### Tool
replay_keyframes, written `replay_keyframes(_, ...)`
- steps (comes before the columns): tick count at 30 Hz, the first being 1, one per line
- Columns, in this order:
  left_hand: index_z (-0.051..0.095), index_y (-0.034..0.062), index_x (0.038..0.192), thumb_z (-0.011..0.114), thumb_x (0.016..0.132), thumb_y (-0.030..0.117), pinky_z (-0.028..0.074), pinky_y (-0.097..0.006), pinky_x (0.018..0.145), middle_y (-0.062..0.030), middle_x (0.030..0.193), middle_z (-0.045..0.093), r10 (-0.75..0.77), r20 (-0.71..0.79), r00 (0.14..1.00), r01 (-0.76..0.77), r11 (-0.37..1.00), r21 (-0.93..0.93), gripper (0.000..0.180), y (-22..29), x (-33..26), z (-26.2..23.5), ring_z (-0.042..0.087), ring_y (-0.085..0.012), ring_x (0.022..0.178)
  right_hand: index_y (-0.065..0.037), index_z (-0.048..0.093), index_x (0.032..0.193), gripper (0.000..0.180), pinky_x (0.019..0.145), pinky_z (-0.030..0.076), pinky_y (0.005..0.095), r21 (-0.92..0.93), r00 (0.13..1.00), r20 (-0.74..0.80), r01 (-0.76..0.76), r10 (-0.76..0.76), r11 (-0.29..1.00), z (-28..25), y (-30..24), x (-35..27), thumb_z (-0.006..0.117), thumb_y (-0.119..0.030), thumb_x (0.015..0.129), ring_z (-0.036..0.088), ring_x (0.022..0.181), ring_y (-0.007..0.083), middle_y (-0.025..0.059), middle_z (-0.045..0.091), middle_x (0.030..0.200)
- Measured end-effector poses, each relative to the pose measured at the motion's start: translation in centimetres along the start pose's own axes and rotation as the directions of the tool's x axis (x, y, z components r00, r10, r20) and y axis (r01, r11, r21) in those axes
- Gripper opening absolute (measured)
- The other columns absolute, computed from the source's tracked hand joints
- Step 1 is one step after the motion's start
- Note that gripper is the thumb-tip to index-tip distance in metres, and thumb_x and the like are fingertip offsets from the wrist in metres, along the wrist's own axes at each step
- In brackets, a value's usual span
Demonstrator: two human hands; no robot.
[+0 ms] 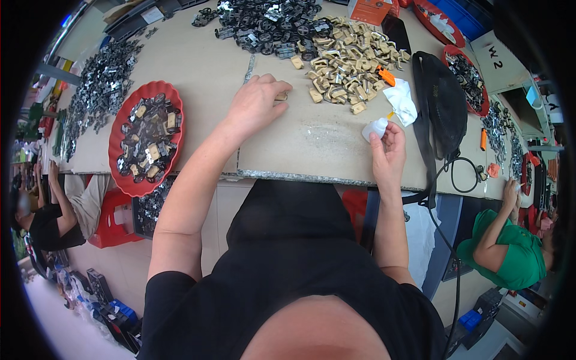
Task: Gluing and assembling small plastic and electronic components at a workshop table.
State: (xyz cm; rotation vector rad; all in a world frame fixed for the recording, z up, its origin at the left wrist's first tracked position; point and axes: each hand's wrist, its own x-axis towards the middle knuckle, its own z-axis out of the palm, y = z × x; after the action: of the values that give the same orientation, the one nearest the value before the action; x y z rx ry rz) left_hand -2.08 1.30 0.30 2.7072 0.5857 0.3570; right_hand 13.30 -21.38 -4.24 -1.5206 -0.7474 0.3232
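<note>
My left hand (255,105) rests low over the table, its fingers curled and the thumb stretched alongside. Between them is a small gold-coloured metal part (281,96), mostly covered by the fingers. In my right hand (391,155), a small white squeeze bottle (375,129) with a thin yellow tip is gripped by the thumb and fingers, tilted, near the table's front edge. A loose pile of gold-coloured metal parts (345,54) lies beyond and between both hands. Black and silver metal parts (264,30) are heaped behind it.
To the left stands a red scalloped tray (114,153) of mixed parts, with grey metal parts (102,84) beyond. Right of the bottle are a crumpled white tissue (401,103), an orange tool (386,76) and a black bag (444,99) with a cable. Co-workers sit at both sides.
</note>
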Motion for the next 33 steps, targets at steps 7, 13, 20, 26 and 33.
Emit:
replay_keyframes(7,0.059,0.0014,0.096,0.061,0.078,0.007,0.048,-0.029,0.072,-0.0095,0.088,0.061,-0.134,-0.011,0.991,0.118,0.908,-0.402,0.019,-0.3,-0.8,0.2,0.059,-0.0207,0.082,0.005,0.045,0.115,0.032,0.072,0.045,0.025,0.386,0.99,0.087,-0.135,0.109,0.913,1.2,-2.5,0.0,0.054,-0.008,0.087,0.054,0.088,0.013,0.009,0.056,0.099)
replay_keyframes(13,0.055,-0.0036,0.102,0.057,0.084,0.002,0.05,-0.026,0.077,-0.0109,0.094,0.061,-0.239,0.203,0.95,0.158,-0.192,-0.969,0.019,0.8,-3.5,2.3,0.06,-0.0153,0.085,0.002,0.051,0.11,0.028,0.068,0.043,0.0244,0.648,0.971,0.101,-0.229,0.216,0.727,2.5,-2.4,0.5,0.057,-0.01,0.086,0.054,0.082,0.0127,0.0083,0.058,0.097)
replay_keyframes(20,0.054,-0.0042,0.105,0.059,0.081,-0.001,0.05,-0.026,0.08,-0.0109,0.093,0.062,-0.272,0.23,0.935,0.182,-0.19,-0.965,0.024,2.5,-5.1,3.7,0.06,-0.015,0.085,-0.001,0.052,0.106,0.024,0.068,0.042,0.0256,0.799,0.962,0.169,-0.26,0.212,0.542,4.2,-1.1,1.2,0.058,-0.011,0.085,0.051,0.082,0.0113,0.0061,0.057,0.095)
replay_keyframes(26,0.054,-0.0043,0.106,0.059,0.081,-0.001,0.049,-0.023,0.078,-0.009,0.091,0.062,-0.28,0.206,0.938,0.206,-0.028,-0.978,0.025,2.8,-5.5,4.3,0.06,-0.0122,0.084,-0.001,0.051,0.103,0.023,0.069,0.046,0.0247,0.638,0.982,0.139,-0.187,0.127,0.747,5.5,-1.4,0.4,0.06,-0.013,0.085,0.055,0.08,0.0122,0.0073,0.057,0.094)
replay_keyframes(33,0.054,-0.0054,0.107,0.059,0.081,-0.002,0.05,-0.023,0.079,-0.0118,0.092,0.063,-0.295,0.192,0.936,0.167,-0.105,-0.98,0.026,2.3,-5.3,4.4,0.061,-0.0136,0.083,0.0,0.046,0.104,0.025,0.071,0.046,0.0259,0.469,0.995,0.098,-0.061,0.017,0.881,5.8,-1.7,-0.4,0.056,-0.014,0.087,0.054,0.08,0.013,0.01,0.056,0.096)
